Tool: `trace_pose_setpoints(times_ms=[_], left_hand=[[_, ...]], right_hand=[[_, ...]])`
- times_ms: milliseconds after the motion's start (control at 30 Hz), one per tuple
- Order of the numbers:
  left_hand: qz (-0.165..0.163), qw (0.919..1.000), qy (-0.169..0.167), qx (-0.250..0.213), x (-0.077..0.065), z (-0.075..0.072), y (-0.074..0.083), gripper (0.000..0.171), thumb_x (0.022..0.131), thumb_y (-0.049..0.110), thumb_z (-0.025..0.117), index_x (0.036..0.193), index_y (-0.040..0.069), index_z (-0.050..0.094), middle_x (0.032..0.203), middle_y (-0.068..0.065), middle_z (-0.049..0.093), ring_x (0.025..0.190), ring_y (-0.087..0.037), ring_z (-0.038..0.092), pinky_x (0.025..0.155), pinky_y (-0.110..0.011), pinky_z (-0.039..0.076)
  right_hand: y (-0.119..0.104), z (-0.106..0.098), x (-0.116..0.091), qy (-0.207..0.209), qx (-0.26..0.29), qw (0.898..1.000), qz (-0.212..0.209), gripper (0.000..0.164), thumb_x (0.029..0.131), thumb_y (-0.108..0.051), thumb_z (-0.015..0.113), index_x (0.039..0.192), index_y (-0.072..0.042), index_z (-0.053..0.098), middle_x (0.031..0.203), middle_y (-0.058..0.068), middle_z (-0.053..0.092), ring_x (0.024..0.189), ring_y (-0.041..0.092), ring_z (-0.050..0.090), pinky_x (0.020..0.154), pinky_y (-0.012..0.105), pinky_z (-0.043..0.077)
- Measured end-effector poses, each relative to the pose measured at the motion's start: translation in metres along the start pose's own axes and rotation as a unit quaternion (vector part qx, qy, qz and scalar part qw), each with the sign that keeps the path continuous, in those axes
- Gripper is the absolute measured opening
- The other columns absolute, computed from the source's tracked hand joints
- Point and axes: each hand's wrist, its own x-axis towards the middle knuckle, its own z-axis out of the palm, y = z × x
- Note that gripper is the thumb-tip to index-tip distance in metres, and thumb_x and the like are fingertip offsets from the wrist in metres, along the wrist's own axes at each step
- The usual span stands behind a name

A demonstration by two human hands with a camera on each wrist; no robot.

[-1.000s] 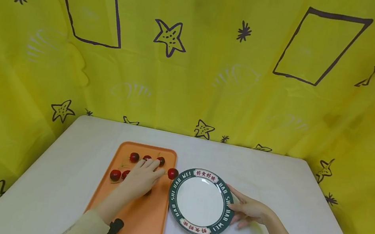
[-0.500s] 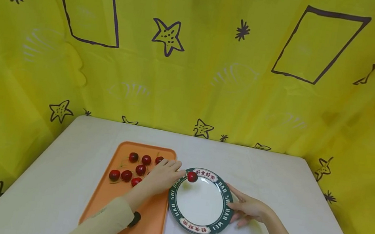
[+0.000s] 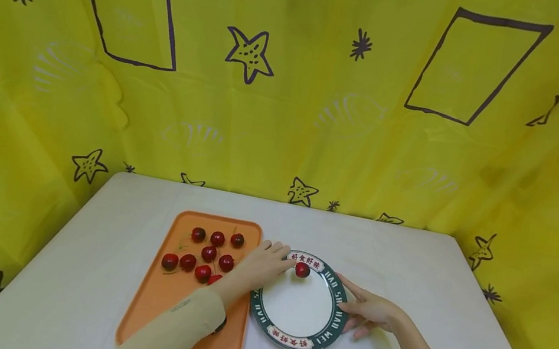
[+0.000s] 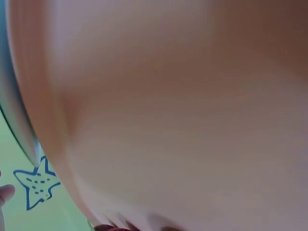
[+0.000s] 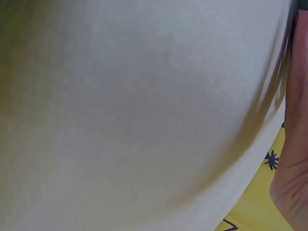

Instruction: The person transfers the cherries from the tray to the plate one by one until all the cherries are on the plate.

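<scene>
In the head view my left hand (image 3: 264,265) reaches over the left rim of a round plate (image 3: 295,305) with a dark green lettered border and a white centre. A red cherry (image 3: 302,270) hangs just beyond its fingertips, which pinch it at the stem side. My right hand (image 3: 373,310) grips the plate's right edge, thumb on top of the rim and other fingers at the outside. Left of the plate, an orange tray (image 3: 158,312) bears several dark red cherries (image 3: 209,253) with stems. The left wrist view is mostly blurred skin, with a bit of red fruit (image 4: 115,228) at the bottom.
A white cloth (image 3: 396,256) covers the table. Yellow curtains (image 3: 286,128) with drawn stars stand behind and on both sides. The tray's right edge lies right beside the plate. The left sleeve (image 3: 172,326) crosses over the tray.
My left hand has moved right from over the tray, carrying the cherry from the plate's left edge to above its upper middle. My right hand stays at the plate's rim.
</scene>
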Motion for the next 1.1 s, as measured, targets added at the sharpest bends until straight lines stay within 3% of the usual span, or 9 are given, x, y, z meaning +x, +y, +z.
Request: trace_pose_setpoints(times_ms=[267,433,600,967,1100], left_hand=[[0.009,0.9999,-0.005,-0.001,0.010,0.008,0.005,0.028,0.095,0.031,0.046,0.122,0.029,0.052,0.123,0.003,0.051,0.110,-0.014,0.046,0.094,-0.029,0.036],[0.010,0.9995,-0.030,0.008,0.015,0.011,0.008,0.028,0.095,0.031,0.046,0.123,0.030,0.050,0.124,0.004,0.049,0.110,-0.013,0.044,0.095,-0.030,0.036],[-0.002,0.9984,-0.056,0.008,0.017,0.011,0.010,0.033,0.094,0.029,0.048,0.127,0.031,0.048,0.126,0.005,0.047,0.112,-0.012,0.043,0.096,-0.030,0.034],[-0.018,0.9971,-0.073,0.013,0.017,0.010,0.011,0.032,0.095,0.029,0.046,0.127,0.031,0.048,0.126,0.005,0.048,0.113,-0.013,0.042,0.095,-0.029,0.034],[-0.036,0.9964,-0.077,-0.008,0.016,0.009,0.011,0.034,0.097,0.033,0.042,0.130,0.029,0.046,0.130,0.004,0.046,0.118,-0.014,0.041,0.099,-0.032,0.033]], right_hand=[[-0.002,0.000,0.000,-0.007,-0.002,1.000,-0.007,0.074,0.093,-0.022,0.051,0.147,-0.022,0.000,0.083,0.016,0.063,0.065,0.019,0.066,0.051,0.026,0.050],[-0.002,0.000,0.001,-0.002,-0.006,1.000,-0.001,0.075,0.093,-0.022,0.052,0.147,-0.022,0.001,0.083,0.016,0.063,0.064,0.019,0.065,0.052,0.027,0.051],[-0.003,0.001,0.001,-0.002,-0.007,1.000,0.001,0.074,0.093,-0.022,0.053,0.147,-0.021,0.002,0.082,0.015,0.062,0.064,0.019,0.065,0.052,0.027,0.051],[-0.004,0.002,0.000,0.003,-0.006,1.000,0.002,0.074,0.092,-0.022,0.053,0.147,-0.021,0.004,0.084,0.014,0.059,0.063,0.018,0.063,0.052,0.027,0.051],[-0.003,0.002,0.000,0.005,-0.003,1.000,0.007,0.074,0.092,-0.022,0.053,0.147,-0.022,0.004,0.085,0.015,0.061,0.064,0.018,0.064,0.053,0.027,0.051]])
